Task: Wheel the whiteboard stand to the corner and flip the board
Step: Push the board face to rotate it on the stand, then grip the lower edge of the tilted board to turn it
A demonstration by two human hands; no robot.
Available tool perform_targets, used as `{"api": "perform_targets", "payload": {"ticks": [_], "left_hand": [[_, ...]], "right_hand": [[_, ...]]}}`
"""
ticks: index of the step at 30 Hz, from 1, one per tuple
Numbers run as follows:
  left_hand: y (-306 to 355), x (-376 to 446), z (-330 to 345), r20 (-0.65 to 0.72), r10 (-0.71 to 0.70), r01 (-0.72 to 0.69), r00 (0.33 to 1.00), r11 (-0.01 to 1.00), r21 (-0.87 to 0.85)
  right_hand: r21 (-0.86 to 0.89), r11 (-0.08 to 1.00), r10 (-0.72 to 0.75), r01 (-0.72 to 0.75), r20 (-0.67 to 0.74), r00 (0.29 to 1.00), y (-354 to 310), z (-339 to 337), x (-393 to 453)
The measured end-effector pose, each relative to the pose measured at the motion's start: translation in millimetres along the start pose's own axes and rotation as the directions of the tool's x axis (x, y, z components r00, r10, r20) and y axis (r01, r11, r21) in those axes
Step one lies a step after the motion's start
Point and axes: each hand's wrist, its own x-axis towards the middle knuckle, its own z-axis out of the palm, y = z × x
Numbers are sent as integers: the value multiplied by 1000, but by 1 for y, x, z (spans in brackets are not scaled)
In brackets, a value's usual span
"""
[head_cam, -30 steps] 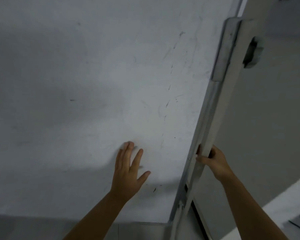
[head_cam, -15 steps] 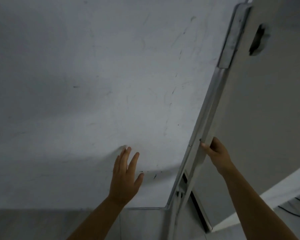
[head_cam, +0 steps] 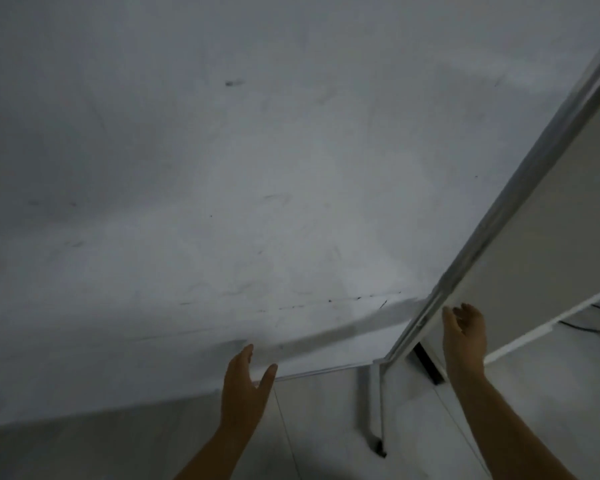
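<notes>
At the bottom edge of the whiteboard (head_cam: 222, 168), which fills most of my view and tips over me mid-flip, my left hand (head_cam: 245, 389) is spread open with fingertips under the rim to steady the swing. Further right, the metal side frame (head_cam: 492, 216) runs diagonally, and my right hand (head_cam: 463, 336) hovers just beside it, fingers loosely curled and gripping nothing, though blur makes contact hard to judge. A second ago that hand clasped the frame and my left palm lay flat higher on the board.
</notes>
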Motion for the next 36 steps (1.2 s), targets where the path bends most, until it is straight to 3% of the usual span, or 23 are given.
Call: {"api": "perform_targets", "payload": {"ticks": [2, 4, 8, 12, 15, 17, 24, 30, 36], "left_hand": [[-28, 10, 0, -6, -186, 184, 983, 977, -112], [-53, 21, 3, -21, -344, 331, 939, 917, -223], [-107, 50, 24, -100, -498, 427, 861, 816, -389], [-162, 71, 48, -131, -635, 419, 761, 636, -648], [-180, 77, 57, -134, -634, 350, 762, 577, -738], [-179, 78, 57, -128, -618, 298, 776, 537, -789], [-157, 63, 73, -59, -628, 281, 776, 428, -859], [-142, 56, 103, 2, -623, 344, 782, 428, -836], [-134, 54, 113, 18, -609, 361, 793, 446, -819]], "right_hand": [[-105, 983, 157, -148, 83, 984, 50, 31, -24], [-133, 936, 345, -326, 166, 924, 97, 67, -40], [128, 728, 631, -674, 261, 731, 165, 140, -55], [421, 497, 670, -759, 370, 644, 218, 198, -53], [638, 339, 549, -691, 463, 696, 236, 221, -46], [707, 302, 487, -640, 463, 741, 238, 227, -42], [718, 365, 493, -593, 391, 777, 243, 203, -23], [731, 376, 559, -569, 311, 769, 235, 172, -2], [719, 377, 542, -583, 339, 769, 235, 159, 8]]}}
